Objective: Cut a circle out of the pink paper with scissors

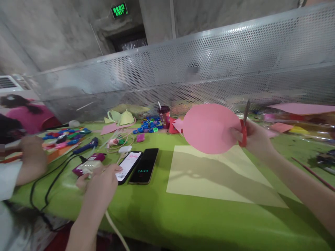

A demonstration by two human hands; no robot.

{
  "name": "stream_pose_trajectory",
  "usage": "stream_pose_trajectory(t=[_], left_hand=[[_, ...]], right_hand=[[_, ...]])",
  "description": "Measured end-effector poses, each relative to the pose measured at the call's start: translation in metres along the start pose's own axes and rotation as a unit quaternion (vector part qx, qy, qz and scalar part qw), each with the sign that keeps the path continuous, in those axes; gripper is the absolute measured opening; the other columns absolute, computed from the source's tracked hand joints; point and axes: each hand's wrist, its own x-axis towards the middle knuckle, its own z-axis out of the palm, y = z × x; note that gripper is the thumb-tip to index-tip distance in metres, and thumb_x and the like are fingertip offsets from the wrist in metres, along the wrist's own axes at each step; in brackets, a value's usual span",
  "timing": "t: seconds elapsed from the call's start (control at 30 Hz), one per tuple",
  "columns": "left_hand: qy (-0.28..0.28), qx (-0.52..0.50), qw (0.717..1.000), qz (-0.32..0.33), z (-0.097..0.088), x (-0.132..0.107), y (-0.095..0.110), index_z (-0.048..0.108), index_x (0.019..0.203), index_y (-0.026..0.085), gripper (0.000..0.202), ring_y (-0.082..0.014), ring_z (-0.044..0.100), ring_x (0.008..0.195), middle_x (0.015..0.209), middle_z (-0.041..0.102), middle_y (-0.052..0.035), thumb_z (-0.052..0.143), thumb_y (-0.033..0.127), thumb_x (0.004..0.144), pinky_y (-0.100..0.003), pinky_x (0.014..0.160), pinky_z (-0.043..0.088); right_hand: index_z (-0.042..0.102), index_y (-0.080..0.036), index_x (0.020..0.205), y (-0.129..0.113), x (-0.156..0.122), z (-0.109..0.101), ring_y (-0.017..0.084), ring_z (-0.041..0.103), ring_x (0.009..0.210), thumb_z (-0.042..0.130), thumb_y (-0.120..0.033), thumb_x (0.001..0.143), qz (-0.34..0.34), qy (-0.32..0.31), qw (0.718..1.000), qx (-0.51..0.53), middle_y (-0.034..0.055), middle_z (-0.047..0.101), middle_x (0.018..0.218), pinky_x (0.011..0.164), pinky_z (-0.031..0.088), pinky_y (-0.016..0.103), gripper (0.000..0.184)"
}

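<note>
Perforated metal panelling (157, 78) stands behind a green surface (146, 216). Above a pale yellow sheet (204, 183), the right hand (252, 134) pinches a rounded pink paper (209, 129) along with red-handled scissors (244, 133), blades upward. The left hand (101, 183) bends its fingers at a lit phone (130, 164), just beside a darker phone (146, 162); whether it grips anything, I cannot tell.

Dim light; soft shadow crosses the yellow paper sheet (209, 179) toward the near right corner of the counter (146, 219). Blur smears its left end; the perforated metal panel (209, 57) glints.
</note>
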Motion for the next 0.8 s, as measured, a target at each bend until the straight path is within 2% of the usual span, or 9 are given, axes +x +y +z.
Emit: stream_pose_trajectory(t=[0.17, 0.23, 0.3, 0.37, 0.47, 0.53, 0.6, 0.67, 0.8], left_hand=[[0.035, -0.101, 0.994, -0.023, -0.01, 0.0, 0.017, 0.06, 0.097, 0.021, 0.034, -0.0296, 0.057, 0.092, 0.093, 0.066, -0.0082, 0.035, 0.013, 0.075, -0.045, 0.08, 0.038], [0.057, -0.213, 0.975, -0.018, -0.01, -0.002, 0.042, 0.05, 0.111, 0.02, 0.036, -0.0273, 0.055, 0.098, 0.107, 0.062, -0.0082, 0.037, 0.017, 0.078, -0.046, 0.087, 0.037], [0.057, -0.34, 0.938, 0.041, -0.006, -0.001, 0.079, 0.043, 0.119, 0.02, 0.039, -0.0248, 0.048, 0.111, 0.121, 0.053, -0.0092, 0.04, 0.021, 0.08, -0.044, 0.095, 0.031], [0.012, -0.485, 0.869, 0.094, 0.001, 0.005, 0.123, 0.031, 0.128, 0.019, 0.05, -0.0229, 0.04, 0.119, 0.131, 0.042, -0.0119, 0.046, 0.027, 0.08, -0.04, 0.098, 0.03], [-0.08, -0.663, 0.742, 0.048, 0.009, 0.022, 0.187, 0.016, 0.134, 0.019, 0.07, -0.0225, 0.041, 0.119, 0.138, 0.03, -0.0165, 0.053, 0.035, 0.077, -0.037, 0.093, 0.037], [-0.109, -0.741, 0.662, 0.02, 0.011, 0.036, 0.219, 0.02, 0.132, 0.018, 0.074, -0.0223, 0.046, 0.115, 0.132, 0.04, -0.0168, 0.06, 0.034, 0.073, -0.036, 0.091, 0.04], [-0.143, -0.786, 0.601, 0.027, 0.013, 0.046, 0.24, 0.037, 0.123, 0.019, 0.059, -0.0224, 0.052, 0.108, 0.123, 0.051, -0.0139, 0.062, 0.031, 0.071, -0.036, 0.087, 0.043], [-0.177, -0.792, 0.584, 0.03, 0.016, 0.052, 0.249, 0.052, 0.111, 0.017, 0.043, -0.0239, 0.055, 0.103, 0.115, 0.058, -0.0132, 0.062, 0.028, 0.07, -0.037, 0.083, 0.046], [-0.127, -0.771, 0.624, -0.001, 0.026, 0.064, 0.244, 0.062, 0.096, 0.015, 0.036, -0.0253, 0.059, 0.095, 0.104, 0.064, -0.0132, 0.069, 0.024, 0.062, -0.038, 0.079, 0.048]], right_hand=[[0.054, -0.019, 0.073, -0.006, -0.003, 0.0, 0.011, 0.047, 0.056, 0.069, -0.035, 0.058, 0.003, 0.006, 1.0, 0.004, -0.001, 0.055, 0.065, 0.049, 0.04, 0.024, 0.027], [0.056, -0.019, 0.075, -0.008, -0.004, 0.001, 0.011, 0.048, 0.057, 0.069, -0.034, 0.058, 0.004, 0.008, 1.0, 0.023, -0.0007, 0.056, 0.066, 0.05, 0.041, 0.023, 0.026], [0.058, -0.018, 0.077, -0.009, -0.004, 0.001, 0.011, 0.05, 0.06, 0.07, -0.033, 0.058, 0.014, 0.013, 0.998, 0.057, 0.0001, 0.058, 0.07, 0.054, 0.042, 0.023, 0.026], [0.059, -0.018, 0.076, -0.009, -0.002, 0.001, 0.011, 0.052, 0.062, 0.071, -0.032, 0.057, 0.033, 0.029, 0.994, 0.1, 0.0009, 0.059, 0.072, 0.057, 0.044, 0.023, 0.027], [0.06, -0.016, 0.071, -0.008, -0.001, 0.0, 0.011, 0.053, 0.061, 0.072, -0.031, 0.056, 0.055, 0.062, 0.987, 0.139, 0.0012, 0.06, 0.07, 0.059, 0.044, 0.023, 0.024], [0.061, -0.016, 0.069, -0.007, 0.0, 0.0, 0.01, 0.052, 0.06, 0.071, -0.031, 0.058, 0.063, 0.076, 0.986, 0.133, 0.0013, 0.06, 0.069, 0.059, 0.044, 0.023, 0.021], [0.062, -0.016, 0.069, -0.005, 0.0, -0.001, 0.011, 0.053, 0.061, 0.07, -0.031, 0.058, 0.064, 0.082, 0.986, 0.13, 0.0015, 0.061, 0.069, 0.059, 0.045, 0.024, 0.021], [0.063, -0.017, 0.072, -0.002, 0.0, 0.0, 0.012, 0.054, 0.064, 0.07, -0.032, 0.059, 0.055, 0.08, 0.985, 0.14, 0.0014, 0.062, 0.073, 0.061, 0.046, 0.025, 0.021], [0.061, -0.02, 0.071, 0.001, -0.001, 0.002, 0.012, 0.054, 0.061, 0.07, -0.032, 0.06, 0.047, 0.056, 0.988, 0.138, -0.0008, 0.06, 0.068, 0.058, 0.046, 0.025, 0.019]])
